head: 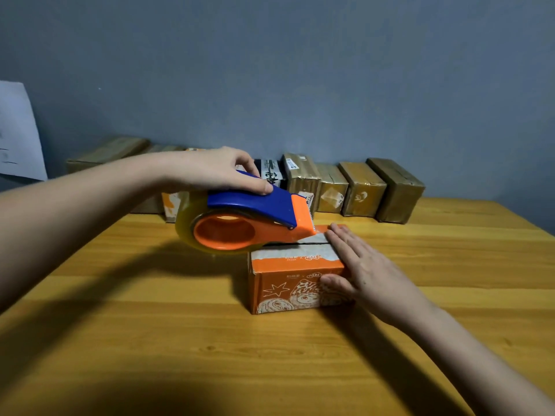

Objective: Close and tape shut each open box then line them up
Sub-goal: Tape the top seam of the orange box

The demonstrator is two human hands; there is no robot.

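Our left arm reaches in from nine o'clock, the forearm level, and our left hand [210,171] curls over what it grips, thumb stretched along the near side toward three o'clock. Our right arm comes up from five o'clock, and our right hand [357,265] lies flat, fingers straight and together pointing toward eleven o'clock, thumb [336,282] spread below.
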